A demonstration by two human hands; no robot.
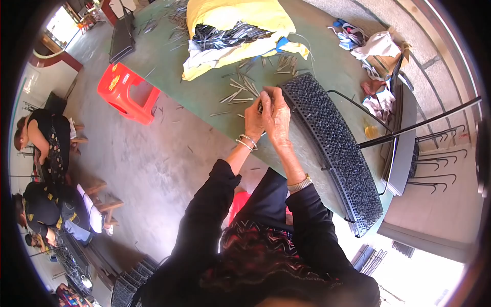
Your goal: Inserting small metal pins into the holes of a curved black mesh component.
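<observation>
**Handling Thin Pieces Beside the Pitted Block**

Hands: We hold the left hand (254,120) and the right hand (277,115) together over the green table (199,100), just inside its near edge. The fingers are curled in and meet; we cannot tell what, if anything, they pinch, because the hands themselves cover it. For good control, we should grip any small part with the fingertips alone and turn the wrists until it shows.

Clearance: The metal watchband (300,184) on the right wrist could snag; we should lift that wrist when crossing the block.

Block: The dark pitted block (332,148) lies just beside the right hand, its lower end at the table's near edge. We judge that end less steady and advise pressing nearer the middle.

Pieces: The loose thin pieces (245,91) lie just beyond the fingers, pointing several ways. Lining them up first should make single pickup easier.

Supply: Farther along the table, the yellow sack (240,13) lies open around a dark heap (227,37) of similar pieces. We should draw small batches to limit tangling.
</observation>
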